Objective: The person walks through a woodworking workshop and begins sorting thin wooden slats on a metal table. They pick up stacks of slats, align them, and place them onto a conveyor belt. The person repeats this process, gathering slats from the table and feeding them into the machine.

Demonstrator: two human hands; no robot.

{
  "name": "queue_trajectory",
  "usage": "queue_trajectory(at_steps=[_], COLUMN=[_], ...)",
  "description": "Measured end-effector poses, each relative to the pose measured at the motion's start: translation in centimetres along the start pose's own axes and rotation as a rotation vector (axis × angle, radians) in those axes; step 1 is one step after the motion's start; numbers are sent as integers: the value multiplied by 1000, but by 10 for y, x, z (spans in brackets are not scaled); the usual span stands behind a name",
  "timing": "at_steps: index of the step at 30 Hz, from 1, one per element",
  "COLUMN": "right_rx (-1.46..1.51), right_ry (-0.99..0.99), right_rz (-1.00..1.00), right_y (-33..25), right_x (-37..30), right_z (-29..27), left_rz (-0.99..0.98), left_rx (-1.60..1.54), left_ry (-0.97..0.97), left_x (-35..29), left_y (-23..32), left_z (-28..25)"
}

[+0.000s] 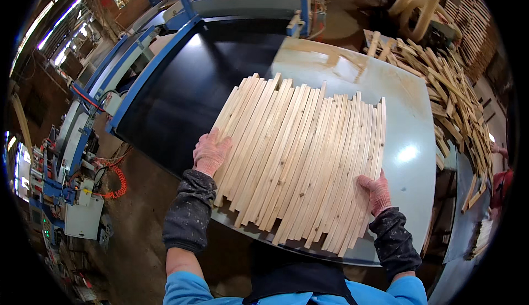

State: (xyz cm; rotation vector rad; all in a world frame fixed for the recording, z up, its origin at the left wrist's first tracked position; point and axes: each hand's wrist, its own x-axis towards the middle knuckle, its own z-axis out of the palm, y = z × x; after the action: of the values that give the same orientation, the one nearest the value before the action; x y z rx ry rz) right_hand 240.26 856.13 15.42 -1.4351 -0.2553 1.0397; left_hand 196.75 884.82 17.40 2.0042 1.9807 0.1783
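Note:
A wide row of pale wooden strips [297, 161] lies side by side in front of me, their ends uneven at the near and far sides. My left hand [211, 151], in a pinkish knit glove, grips the left edge of the row. At the opposite edge, my right hand [376, 192], gloved the same way, holds the outer strips with its thumb over the top. The fingers of both hands are partly hidden against the wood. Beneath the strips is a pale, smooth tabletop [405, 123], and the row's left part reaches over a black conveyor belt [187, 84].
A blue-framed machine [157, 73] borders the belt on the left and far side. Orange coiled hose [117, 181] hangs at the left. Loose wooden sticks [449, 84] are heaped at the right, near thick ducts [421, 1]. Part of another person [501, 186] shows at the far right edge.

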Motion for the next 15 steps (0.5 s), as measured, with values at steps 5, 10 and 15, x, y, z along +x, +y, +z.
queue_trajectory(at_steps=[5, 10, 15], right_rx=[39, 20, 45], right_ry=[-60, -72, -195], right_rz=[-19, -61, -79], right_y=[27, 56, 93], right_x=[16, 21, 39], right_z=[148, 312, 481], left_rz=[-47, -59, -73], left_rx=[25, 64, 230], left_ry=[-20, -48, 54], left_x=[87, 188, 292], left_y=[-87, -194, -328], left_z=[-55, -101, -129])
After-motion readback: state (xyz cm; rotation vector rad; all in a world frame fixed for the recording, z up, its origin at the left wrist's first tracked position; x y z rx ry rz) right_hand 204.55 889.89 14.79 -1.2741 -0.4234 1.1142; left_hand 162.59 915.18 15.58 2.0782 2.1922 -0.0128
